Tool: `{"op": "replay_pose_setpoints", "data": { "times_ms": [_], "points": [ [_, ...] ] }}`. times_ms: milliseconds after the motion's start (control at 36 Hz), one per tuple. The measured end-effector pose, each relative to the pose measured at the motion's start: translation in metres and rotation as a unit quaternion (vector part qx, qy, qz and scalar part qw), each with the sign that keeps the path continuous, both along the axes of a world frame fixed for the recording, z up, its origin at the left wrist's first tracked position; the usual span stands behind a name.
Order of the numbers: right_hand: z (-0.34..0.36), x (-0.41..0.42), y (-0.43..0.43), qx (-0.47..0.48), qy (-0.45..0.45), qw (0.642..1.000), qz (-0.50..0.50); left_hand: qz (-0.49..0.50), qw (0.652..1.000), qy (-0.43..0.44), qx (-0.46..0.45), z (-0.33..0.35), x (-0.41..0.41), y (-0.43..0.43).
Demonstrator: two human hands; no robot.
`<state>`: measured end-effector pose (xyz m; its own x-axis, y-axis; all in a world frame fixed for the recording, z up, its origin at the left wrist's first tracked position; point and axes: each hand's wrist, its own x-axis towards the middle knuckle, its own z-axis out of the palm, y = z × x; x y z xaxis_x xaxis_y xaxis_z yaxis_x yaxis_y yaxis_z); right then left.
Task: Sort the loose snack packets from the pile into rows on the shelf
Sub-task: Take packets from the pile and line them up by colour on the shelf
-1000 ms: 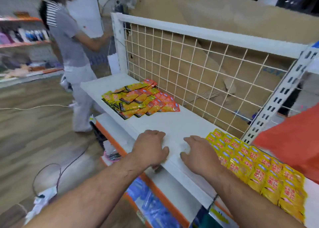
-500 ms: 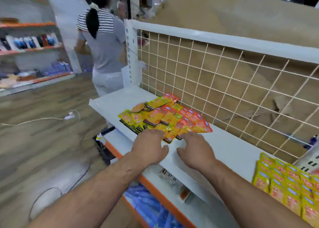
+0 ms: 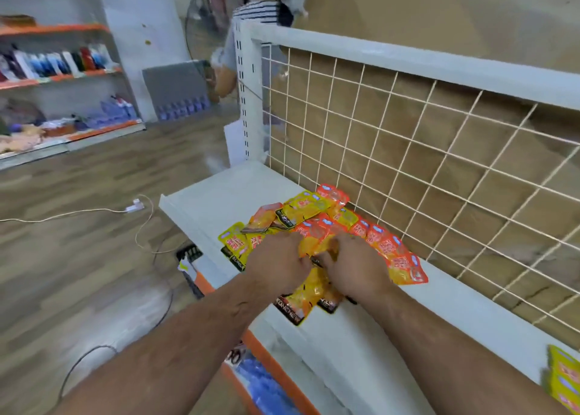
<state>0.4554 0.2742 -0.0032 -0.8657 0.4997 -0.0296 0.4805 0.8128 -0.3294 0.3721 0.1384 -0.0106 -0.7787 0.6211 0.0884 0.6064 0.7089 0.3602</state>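
Orange-yellow snack packet pile [image 3: 304, 210] under wire grid [image 3: 408, 163] mostly unsorted; left hand [image 3: 277, 264], right hand [image 3: 356, 265] on it, grip unclear; sorted row [image 3: 565, 380] far right of grid.

A small shop: a white display shelf [image 3: 235, 188] with a wire grid [image 3: 408, 163] back, snack packets [image 3: 307, 209], and orange-edged wall shelves [image 3: 56, 30] holding what look like bottles [image 3: 53, 64].

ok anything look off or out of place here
A few packets at the near end of the jumbled pile hang over the front edge of the shelf, so they might slide off. A cable also trails loose across the floor.
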Motion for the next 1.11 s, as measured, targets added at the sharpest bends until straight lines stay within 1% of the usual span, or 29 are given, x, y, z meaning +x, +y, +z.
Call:
{"op": "replay_pose_setpoints", "data": {
  "times_ms": [83, 250, 361, 583, 667, 722, 778, 861, 889, 944, 1028, 1111],
  "points": [
    [-0.004, -0.015, 0.010, -0.025, -0.012, 0.999, -0.017, 0.022, 0.999, -0.015, -0.036, 0.001, -0.012, 0.011],
    [-0.008, -0.031, 0.026, -0.049, -0.035, 0.998, -0.033, 0.062, 0.993, -0.002, -0.095, -0.003, -0.021, 0.024],
    [-0.011, -0.037, 0.031, -0.066, -0.025, 0.997, -0.043, 0.082, 0.992, 0.000, -0.092, -0.005, -0.024, 0.028],
    [-0.015, -0.042, 0.027, -0.105, -0.001, 0.992, -0.073, 0.087, 0.990, 0.012, -0.110, 0.000, -0.022, 0.027],
    [-0.012, -0.041, 0.022, -0.131, 0.016, 0.987, -0.090, 0.089, 0.993, -0.010, -0.075, 0.002, -0.022, 0.023],
    [-0.011, -0.041, 0.021, -0.173, 0.043, 0.977, -0.118, 0.087, 0.994, -0.019, -0.055, 0.005, -0.022, 0.021],
    [-0.010, -0.039, 0.021, -0.213, 0.066, 0.963, -0.149, 0.084, 0.996, -0.003, -0.041, 0.012, -0.020, 0.016],
    [-0.006, -0.032, 0.021, -0.242, 0.075, 0.953, -0.166, 0.055, 0.996, 0.056, -0.030, 0.017, -0.019, 0.008],
    [-0.004, -0.028, 0.021, -0.258, 0.089, 0.946, -0.175, 0.051, 0.997, 0.053, -0.021, 0.019, -0.018, 0.006],
    [-0.001, -0.019, 0.020, -0.302, 0.133, 0.923, -0.201, 0.051, 0.998, 0.025, 0.017, 0.022, -0.017, 0.003],
    [0.005, -0.003, 0.018, -0.361, 0.196, 0.883, -0.226, 0.058, 0.993, -0.055, 0.091, 0.029, -0.013, -0.003],
    [0.014, 0.018, 0.008, -0.399, 0.199, 0.870, -0.209, 0.086, 0.976, -0.131, 0.149, 0.033, -0.006, -0.012]
  ]
}}
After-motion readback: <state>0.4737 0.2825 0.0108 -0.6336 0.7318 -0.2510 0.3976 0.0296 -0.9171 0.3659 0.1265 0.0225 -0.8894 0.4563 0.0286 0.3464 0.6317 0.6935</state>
